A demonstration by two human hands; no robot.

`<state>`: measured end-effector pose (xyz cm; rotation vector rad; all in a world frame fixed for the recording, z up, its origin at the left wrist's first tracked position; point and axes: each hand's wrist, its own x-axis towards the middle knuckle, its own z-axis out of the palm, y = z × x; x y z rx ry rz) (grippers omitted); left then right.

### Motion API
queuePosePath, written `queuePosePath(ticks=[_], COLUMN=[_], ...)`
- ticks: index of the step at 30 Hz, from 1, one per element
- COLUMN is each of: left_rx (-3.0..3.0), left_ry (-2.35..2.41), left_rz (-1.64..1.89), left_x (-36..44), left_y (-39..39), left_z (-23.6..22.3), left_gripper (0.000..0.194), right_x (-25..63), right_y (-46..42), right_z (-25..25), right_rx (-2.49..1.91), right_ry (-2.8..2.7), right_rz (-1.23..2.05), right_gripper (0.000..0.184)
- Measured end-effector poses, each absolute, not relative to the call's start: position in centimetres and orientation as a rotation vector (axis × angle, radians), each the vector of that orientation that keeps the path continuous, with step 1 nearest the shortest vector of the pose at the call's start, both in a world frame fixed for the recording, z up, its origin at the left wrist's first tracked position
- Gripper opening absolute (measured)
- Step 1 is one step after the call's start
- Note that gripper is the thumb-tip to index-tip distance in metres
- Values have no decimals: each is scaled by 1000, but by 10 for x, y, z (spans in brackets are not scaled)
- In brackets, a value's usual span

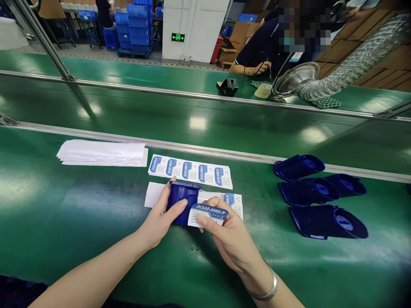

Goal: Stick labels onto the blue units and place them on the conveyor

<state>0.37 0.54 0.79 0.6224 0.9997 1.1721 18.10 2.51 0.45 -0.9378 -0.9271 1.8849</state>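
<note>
My left hand (pixel 159 220) grips a dark blue plastic housing (pixel 182 197) just above the green bench mat. My right hand (pixel 228 235) pinches a blue-and-white label (pixel 208 214) and holds it against the housing's side. Under both hands lies a partly used label sheet (pixel 154 193). A full strip of the same labels (pixel 191 171) lies just behind it.
Several blue housings (pixel 321 196) lie on the mat (pixel 64 214) at the right. A stack of white backing sheets (pixel 102 152) is at the left. Behind runs a green conveyor (pixel 192 122). Across it a person's hand (pixel 261 67) works beside a metal hood and hose (pixel 321 72).
</note>
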Motion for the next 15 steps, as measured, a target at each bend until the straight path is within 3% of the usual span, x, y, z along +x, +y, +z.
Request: queuePosePath(ticks=[15], left_rx=[550], left_ry=[900], left_rz=[1070], left_x=[0], left_y=[3], left_z=[11], left_gripper=[79], right_x=[178], right_y=[26], right_z=[4], right_rx=[-965], right_ry=[-904], right_rz=[1875], right_gripper=[38])
